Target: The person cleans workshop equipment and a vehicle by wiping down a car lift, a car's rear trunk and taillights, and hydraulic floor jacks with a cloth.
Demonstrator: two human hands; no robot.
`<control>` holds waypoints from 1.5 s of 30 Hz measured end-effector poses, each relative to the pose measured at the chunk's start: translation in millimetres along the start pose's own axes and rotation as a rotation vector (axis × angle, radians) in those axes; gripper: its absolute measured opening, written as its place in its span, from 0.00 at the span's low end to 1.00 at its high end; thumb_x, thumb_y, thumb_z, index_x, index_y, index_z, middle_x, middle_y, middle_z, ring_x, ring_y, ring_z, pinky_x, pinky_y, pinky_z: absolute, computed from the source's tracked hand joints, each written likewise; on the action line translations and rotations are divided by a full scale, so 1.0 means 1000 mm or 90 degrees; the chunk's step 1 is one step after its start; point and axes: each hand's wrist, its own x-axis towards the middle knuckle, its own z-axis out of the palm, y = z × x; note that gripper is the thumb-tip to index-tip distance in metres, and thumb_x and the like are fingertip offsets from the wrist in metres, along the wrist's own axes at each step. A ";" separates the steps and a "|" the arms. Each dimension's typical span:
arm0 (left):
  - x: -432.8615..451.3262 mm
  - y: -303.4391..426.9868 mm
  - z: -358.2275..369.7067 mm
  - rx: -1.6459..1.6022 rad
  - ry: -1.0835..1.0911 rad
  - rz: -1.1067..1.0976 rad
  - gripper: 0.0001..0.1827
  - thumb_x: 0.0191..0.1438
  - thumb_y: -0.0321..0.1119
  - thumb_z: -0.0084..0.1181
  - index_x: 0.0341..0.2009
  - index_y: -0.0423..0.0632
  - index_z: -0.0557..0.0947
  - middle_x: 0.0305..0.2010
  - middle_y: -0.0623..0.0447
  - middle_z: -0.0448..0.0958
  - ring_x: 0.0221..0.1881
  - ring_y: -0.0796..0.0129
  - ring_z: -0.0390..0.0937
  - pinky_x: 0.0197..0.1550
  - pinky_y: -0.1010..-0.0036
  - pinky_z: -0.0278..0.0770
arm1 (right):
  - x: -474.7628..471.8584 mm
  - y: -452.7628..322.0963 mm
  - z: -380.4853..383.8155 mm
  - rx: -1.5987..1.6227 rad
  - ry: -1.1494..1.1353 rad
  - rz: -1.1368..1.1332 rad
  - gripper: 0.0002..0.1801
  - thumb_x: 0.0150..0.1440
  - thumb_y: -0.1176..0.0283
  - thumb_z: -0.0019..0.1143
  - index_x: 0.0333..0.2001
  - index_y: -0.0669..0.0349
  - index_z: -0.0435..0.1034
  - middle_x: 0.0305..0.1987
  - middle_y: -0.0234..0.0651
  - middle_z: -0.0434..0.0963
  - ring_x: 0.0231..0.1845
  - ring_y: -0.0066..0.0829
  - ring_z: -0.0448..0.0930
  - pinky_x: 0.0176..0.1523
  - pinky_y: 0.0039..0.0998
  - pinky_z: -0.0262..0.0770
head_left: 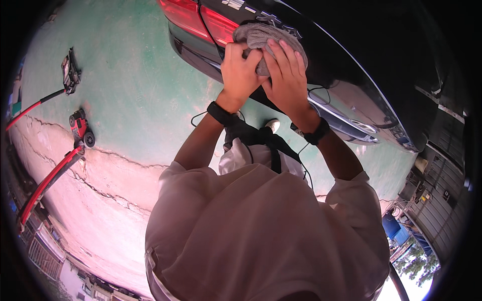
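Observation:
A bunched grey-brown cloth (289, 38) lies against the rear of a black car (324, 49), over part of the chrome lettering and beside the red tail light (216, 24). My left hand (241, 73) grips the cloth's near left side with bent fingers. On its near right side, my right hand (286, 77) rests with fingers spread flat over the fabric. Both hands are close together, their thumbs near each other. Each wrist wears a black band. The palms and the cloth's underside are hidden.
Two floor jacks stand on the left, a red one (79, 128) and a darker one (70, 73), with long red handles. Cracks run across the floor (131, 113). Thin dark cables hang around my legs. A ribbed metal wall (448, 214) and blue containers (391, 225) are at the right.

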 end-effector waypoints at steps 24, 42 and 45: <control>-0.047 -0.026 0.059 -0.114 0.041 -0.305 0.25 0.32 0.35 0.61 0.38 0.44 0.69 0.41 0.45 0.64 0.40 0.49 0.69 0.35 0.63 0.73 | 0.019 0.017 0.043 -0.099 -0.250 -0.198 0.31 0.47 0.75 0.47 0.58 0.61 0.57 0.65 0.34 0.58 0.67 0.31 0.56 0.66 0.35 0.47; -0.121 0.012 0.075 0.100 -0.304 -0.187 0.23 0.37 0.35 0.59 0.42 0.48 0.72 0.42 0.51 0.67 0.41 0.58 0.72 0.33 0.69 0.76 | -0.121 0.051 0.086 0.153 -0.212 -0.062 0.31 0.48 0.69 0.50 0.55 0.73 0.57 0.61 0.47 0.60 0.62 0.43 0.60 0.63 0.43 0.53; -0.144 0.042 0.110 0.108 -0.344 -0.103 0.25 0.34 0.36 0.63 0.40 0.48 0.71 0.40 0.51 0.64 0.34 0.60 0.74 0.26 0.73 0.77 | -0.168 0.083 0.066 0.175 -0.232 -0.034 0.32 0.48 0.68 0.52 0.56 0.72 0.56 0.61 0.48 0.59 0.62 0.46 0.59 0.62 0.45 0.52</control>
